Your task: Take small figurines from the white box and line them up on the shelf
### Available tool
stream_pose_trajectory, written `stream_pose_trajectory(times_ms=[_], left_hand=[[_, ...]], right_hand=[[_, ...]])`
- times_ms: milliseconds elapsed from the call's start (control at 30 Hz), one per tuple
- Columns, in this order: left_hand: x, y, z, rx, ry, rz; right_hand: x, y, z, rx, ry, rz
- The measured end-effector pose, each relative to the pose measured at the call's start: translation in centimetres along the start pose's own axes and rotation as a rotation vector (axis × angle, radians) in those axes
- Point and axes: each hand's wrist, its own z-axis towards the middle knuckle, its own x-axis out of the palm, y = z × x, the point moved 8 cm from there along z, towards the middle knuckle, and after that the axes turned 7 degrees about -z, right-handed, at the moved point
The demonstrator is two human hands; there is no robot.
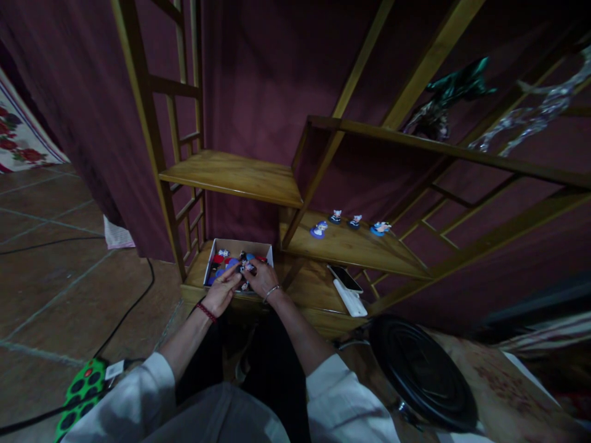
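Observation:
An open white box [209,263] full of small colourful figurines sits on the lowest wooden shelf. Over its front edge, my left hand [222,294] and my right hand [262,277] meet with their fingertips around a small figurine [244,267] with a dark base. The fingers of both hands are closed on it. Up and to the right, a purple figurine [319,229], two black-and-white figurines [336,216] [354,221] and a blue figurine [381,228] stand on another shelf.
A phone [345,278] and a white object [351,299] lie on the lower shelf at the right. A round black seat [422,372] stands at the lower right. On the tiled floor at the left are a green power strip [85,391] and cables.

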Motion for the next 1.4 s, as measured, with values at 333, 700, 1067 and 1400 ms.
stream_pose_trajectory(times_ms=[333,700,1067,1400], left_hand=[[1.4,-1.5,-0.1,0.027,-0.007,-0.039],[1.3,-1.0,0.0,-0.003,0.041,-0.031],[1.7,-0.9,-0.4,-0.005,0.043,-0.052],[2.8,-1.4,-1.0,0.013,0.099,-0.049]], right_hand=[[-1.7,0.8,0.0,-0.071,-0.088,0.11],[-2.3,1.0,0.0,-0.116,-0.065,0.122],[-3.1,1.4,-0.2,-0.102,-0.043,0.06],[-3.8,1.9,-0.3,-0.145,-0.087,0.032]])
